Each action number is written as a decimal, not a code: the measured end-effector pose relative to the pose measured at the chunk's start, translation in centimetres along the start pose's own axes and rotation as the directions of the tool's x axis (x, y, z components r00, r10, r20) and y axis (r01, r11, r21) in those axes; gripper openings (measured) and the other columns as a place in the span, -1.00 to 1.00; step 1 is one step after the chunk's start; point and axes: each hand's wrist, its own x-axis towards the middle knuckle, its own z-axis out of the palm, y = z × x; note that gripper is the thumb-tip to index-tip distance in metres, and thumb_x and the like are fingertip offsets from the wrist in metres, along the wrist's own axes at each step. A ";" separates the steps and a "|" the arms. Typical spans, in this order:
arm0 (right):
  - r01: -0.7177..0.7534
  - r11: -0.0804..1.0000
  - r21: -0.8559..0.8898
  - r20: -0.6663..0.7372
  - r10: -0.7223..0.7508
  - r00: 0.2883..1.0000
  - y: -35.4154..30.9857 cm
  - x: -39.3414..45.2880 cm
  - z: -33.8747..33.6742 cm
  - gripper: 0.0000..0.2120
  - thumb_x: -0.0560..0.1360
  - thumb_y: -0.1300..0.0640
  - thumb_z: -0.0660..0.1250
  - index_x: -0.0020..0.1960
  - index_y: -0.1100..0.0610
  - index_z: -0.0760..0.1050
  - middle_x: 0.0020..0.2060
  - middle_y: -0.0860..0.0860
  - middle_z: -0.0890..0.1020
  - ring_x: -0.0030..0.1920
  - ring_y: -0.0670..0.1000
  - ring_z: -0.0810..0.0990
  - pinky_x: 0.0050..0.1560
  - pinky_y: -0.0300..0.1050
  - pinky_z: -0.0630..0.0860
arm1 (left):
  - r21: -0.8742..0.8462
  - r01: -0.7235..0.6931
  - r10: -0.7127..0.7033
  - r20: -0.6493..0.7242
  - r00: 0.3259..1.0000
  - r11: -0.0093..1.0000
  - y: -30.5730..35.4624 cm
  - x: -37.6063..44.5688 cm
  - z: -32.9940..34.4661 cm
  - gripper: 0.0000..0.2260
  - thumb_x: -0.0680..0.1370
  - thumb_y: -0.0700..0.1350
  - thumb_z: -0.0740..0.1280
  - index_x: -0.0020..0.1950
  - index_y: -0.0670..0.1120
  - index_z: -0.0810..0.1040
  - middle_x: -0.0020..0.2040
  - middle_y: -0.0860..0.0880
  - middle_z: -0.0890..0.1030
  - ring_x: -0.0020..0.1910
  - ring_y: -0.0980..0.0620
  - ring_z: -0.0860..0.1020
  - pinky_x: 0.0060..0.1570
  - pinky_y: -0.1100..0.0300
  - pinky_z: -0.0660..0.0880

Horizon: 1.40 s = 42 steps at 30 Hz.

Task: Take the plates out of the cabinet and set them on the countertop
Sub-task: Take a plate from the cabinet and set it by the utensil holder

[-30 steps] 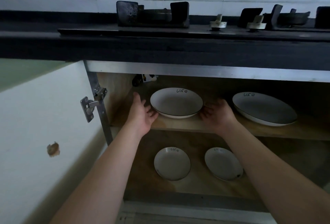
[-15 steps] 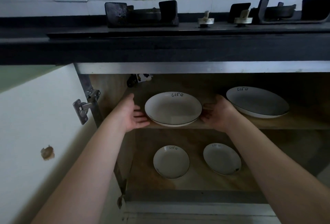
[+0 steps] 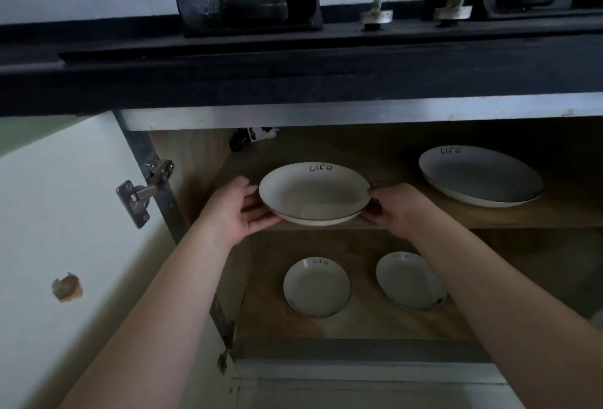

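Gripping plate (image 3: 315,195) at upper shelf (image 3: 424,217) edge: left hand (image 3: 239,208) and right hand (image 3: 396,208) fingers curled under opposite rims, likely for level lifting to countertop (image 3: 293,62).

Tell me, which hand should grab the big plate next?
Probably the right hand: the big plate sits on its side of the shelf. The left hand is across the held plate. Both are busy now.

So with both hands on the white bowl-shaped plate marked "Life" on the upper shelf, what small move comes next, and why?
Probably draw the deep white plate straight out toward the person: the left hand and right hand grip opposite rims, and it already overhangs the wooden upper shelf edge, under the dark countertop.
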 end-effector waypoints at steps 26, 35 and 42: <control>-0.137 0.891 -0.432 -0.119 0.094 0.988 -5.1 -17.7 -0.9 -0.59 0.52 0.32 0.13 0.07 -0.11 0.58 -0.04 -0.07 0.68 -0.03 0.07 0.66 0.01 0.10 0.65 | 0.152 0.250 -0.214 -0.218 0.952 0.956 3.9 -18.0 0.3 -0.59 0.54 -0.41 0.30 0.32 -0.08 0.55 0.14 -0.10 0.65 -0.09 0.00 0.65 -0.19 -0.06 0.67; -0.163 0.900 -0.405 -0.087 0.139 0.986 -6.5 -28.6 0.0 -0.47 0.54 0.35 0.13 -0.05 -0.29 0.57 0.01 -0.08 0.67 0.05 0.14 0.63 0.07 0.22 0.59 | 0.124 0.324 -0.297 -0.191 0.935 0.938 7.1 -27.8 -3.2 -0.56 0.52 -0.35 0.31 0.36 -0.05 0.51 0.19 -0.13 0.64 0.06 -0.08 0.67 -0.10 -0.10 0.66; -0.170 0.956 -0.239 -0.052 0.163 0.985 -10.4 -39.3 0.3 -0.60 0.54 0.40 0.17 0.18 0.04 0.60 -0.01 0.07 0.71 0.03 0.10 0.66 -0.04 -0.03 0.63 | 0.105 0.272 -0.258 -0.134 0.957 0.957 12.9 -37.2 -4.3 -0.57 0.49 -0.36 0.30 0.31 -0.03 0.56 0.16 -0.11 0.65 0.12 -0.07 0.63 -0.16 -0.11 0.66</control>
